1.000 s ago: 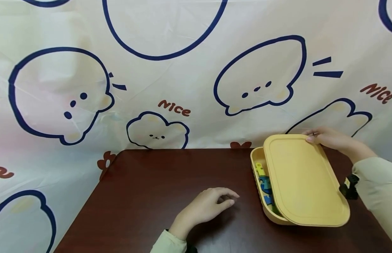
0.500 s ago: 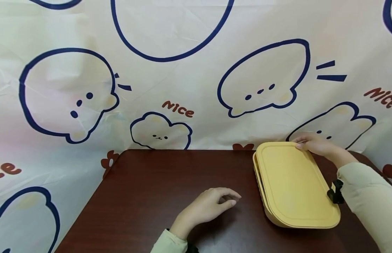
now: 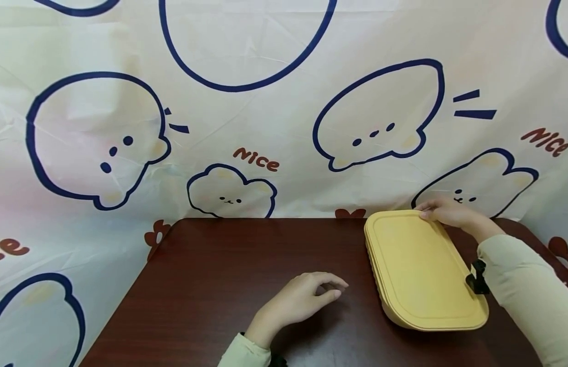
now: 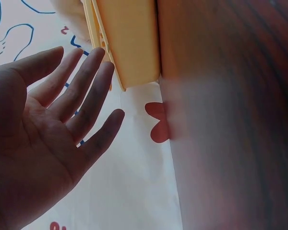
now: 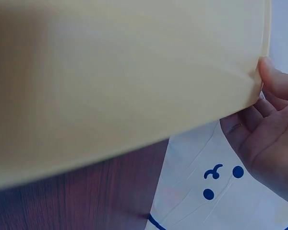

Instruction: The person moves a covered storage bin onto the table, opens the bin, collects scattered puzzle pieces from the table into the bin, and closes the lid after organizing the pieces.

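Observation:
A yellow lid (image 3: 426, 270) lies over a yellow plastic box (image 3: 379, 280) on the right of the table, covering what is inside. My right hand (image 3: 451, 214) pinches the lid's far right corner between thumb and fingers. In the right wrist view the thumb (image 5: 278, 82) presses on the lid's rim while the fingers curl beneath. My left hand (image 3: 302, 298) hovers low above the table, left of the box, holding nothing. Its fingers appear relaxed and spread in the left wrist view, where the box's side wall (image 4: 132, 43) shows beyond the fingertips.
The dark brown wooden table (image 3: 210, 285) reaches back to a pale cloth backdrop (image 3: 284, 127) printed with blue outlines and red words. Its far edge runs close behind the box.
My right hand has drawn the lid leftward over the box, hiding the blue, green and yellow pieces seen inside earlier. The left hand has stayed in place.

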A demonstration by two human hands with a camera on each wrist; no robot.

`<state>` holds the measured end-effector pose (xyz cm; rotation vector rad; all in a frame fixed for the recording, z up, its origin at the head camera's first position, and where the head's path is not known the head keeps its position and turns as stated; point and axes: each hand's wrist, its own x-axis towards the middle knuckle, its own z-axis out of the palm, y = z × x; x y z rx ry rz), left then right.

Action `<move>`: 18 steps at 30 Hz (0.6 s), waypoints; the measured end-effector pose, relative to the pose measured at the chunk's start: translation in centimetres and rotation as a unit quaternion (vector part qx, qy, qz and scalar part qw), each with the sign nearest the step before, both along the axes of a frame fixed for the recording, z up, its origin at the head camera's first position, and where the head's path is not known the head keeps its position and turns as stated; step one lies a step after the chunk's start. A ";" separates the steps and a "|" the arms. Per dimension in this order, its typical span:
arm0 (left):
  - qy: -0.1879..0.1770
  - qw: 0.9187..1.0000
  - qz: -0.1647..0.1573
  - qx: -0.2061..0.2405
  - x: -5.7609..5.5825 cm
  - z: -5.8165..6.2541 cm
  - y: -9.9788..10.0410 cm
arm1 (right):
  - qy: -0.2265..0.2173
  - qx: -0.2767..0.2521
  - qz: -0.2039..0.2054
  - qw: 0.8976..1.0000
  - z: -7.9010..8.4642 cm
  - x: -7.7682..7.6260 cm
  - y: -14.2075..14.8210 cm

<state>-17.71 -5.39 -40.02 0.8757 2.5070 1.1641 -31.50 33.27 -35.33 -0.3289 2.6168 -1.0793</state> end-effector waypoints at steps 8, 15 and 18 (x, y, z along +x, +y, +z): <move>-0.007 1.000 0.000 -0.004 0.1 0.0 0.0 | 0.004 0.030 -0.001 1.000 0.0 -0.2 -0.3; -0.005 1.000 0.004 -0.005 0.1 0.2 -0.1 | 0.025 0.060 0.005 0.998 0.4 -0.5 -0.6; -0.003 1.000 0.004 -0.005 0.1 0.2 0.0 | 0.030 0.065 0.005 0.997 0.5 -0.6 -0.6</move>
